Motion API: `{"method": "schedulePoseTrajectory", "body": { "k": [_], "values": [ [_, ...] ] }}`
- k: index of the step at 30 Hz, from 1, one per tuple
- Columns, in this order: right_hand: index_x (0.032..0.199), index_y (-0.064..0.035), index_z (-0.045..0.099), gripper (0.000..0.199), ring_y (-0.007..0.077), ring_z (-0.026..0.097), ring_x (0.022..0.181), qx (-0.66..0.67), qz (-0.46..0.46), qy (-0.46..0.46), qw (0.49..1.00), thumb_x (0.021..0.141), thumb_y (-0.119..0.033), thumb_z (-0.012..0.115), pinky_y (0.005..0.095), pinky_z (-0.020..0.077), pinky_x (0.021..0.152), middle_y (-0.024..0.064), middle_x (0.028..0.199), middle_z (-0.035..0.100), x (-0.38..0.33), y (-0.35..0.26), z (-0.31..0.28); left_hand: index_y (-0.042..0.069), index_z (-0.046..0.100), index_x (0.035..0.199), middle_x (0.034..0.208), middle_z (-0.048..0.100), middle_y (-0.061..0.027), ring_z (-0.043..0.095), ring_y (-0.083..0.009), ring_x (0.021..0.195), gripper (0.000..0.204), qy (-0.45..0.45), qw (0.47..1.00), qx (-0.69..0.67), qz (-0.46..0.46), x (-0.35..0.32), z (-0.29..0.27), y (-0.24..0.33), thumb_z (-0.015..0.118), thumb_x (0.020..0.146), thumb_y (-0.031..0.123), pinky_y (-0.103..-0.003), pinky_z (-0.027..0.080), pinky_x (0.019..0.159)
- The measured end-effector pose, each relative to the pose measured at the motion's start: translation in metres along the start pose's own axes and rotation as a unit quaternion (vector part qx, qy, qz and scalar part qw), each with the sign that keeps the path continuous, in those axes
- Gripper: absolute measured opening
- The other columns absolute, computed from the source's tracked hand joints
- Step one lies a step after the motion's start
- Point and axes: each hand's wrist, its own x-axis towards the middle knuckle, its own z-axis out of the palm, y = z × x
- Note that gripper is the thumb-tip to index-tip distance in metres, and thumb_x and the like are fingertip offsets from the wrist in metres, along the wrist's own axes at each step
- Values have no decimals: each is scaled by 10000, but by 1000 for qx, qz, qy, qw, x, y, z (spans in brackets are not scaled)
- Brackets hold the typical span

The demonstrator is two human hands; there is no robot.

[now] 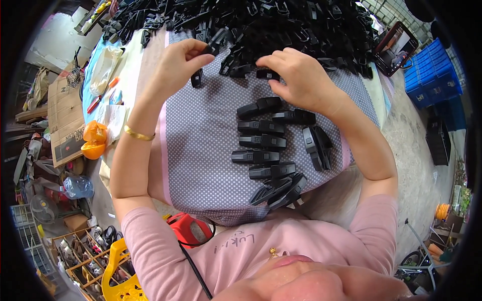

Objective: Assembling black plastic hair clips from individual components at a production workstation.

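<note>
My left hand (178, 62) pinches a black plastic clip (215, 41) between thumb and fingertips, lifted just above the dotted grey cloth (201, 135). My right hand (296, 78) curls its fingers closed on another small black piece (267, 74) at the edge of the big heap of black clips (261, 22). Below my right fingers, finished clips (261, 143) lie in a row.

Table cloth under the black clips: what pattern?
Grey cloth with small white dots, pink-edged; head view.

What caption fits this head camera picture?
Left hand and right hand each pinch a black plastic clip beside sorted clips.
</note>
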Motion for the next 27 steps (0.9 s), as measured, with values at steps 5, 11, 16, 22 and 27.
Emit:
{"method": "schedulePoseTrajectory", "body": {
  "k": [5, 11, 16, 22, 27],
  "values": [
    [1081, -17, 621, 292, 94, 614, 773, 243, 156, 37, 957, 791, -38, 653, 228, 506, 697, 35, 930, 636, 5, -2, -17, -9, 624, 1134, 822, 665, -71, 598, -97, 709, 296, -249, 962, -115, -16, -22, 0, 40, 635, 860, 105, -227, 482, 624],
    [996, -42, 646, 257, 131, 609, 852, 288, 116, -34, 950, 753, -84, 717, 260, 503, 703, 29, 908, 635, 4, -7, -2, 17, 691, 1019, 1020, 562, -134, 608, -224, 813, 197, -172, 985, 5, -9, -29, 31, 43, 645, 866, 132, -283, 490, 761],
    [915, -36, 671, 236, 202, 589, 824, 132, 77, -69, 986, 698, -110, 727, 311, 492, 698, 65, 839, 623, 0, -5, -15, 3, 696, 987, 912, 600, -87, 606, -150, 709, 188, -154, 985, 61, 41, -36, 29, 52, 685, 807, 54, -270, 495, 646],
    [853, -21, 709, 203, 222, 582, 816, 41, 52, -75, 995, 679, -121, 740, 331, 493, 705, 55, 800, 620, -2, -7, -29, -32, 701, 927, 807, 636, -109, 635, -206, 698, 182, -129, 989, 50, 43, -39, 33, 54, 720, 763, 45, -285, 504, 653],
    [834, -11, 713, 196, 228, 582, 790, 28, 53, -90, 994, 668, -108, 751, 333, 489, 693, 64, 762, 610, -3, -6, -33, -48, 696, 911, 788, 626, -113, 632, -218, 673, 180, -126, 990, 40, 50, -37, 34, 54, 719, 747, 23, -293, 498, 629]
  ]
}}
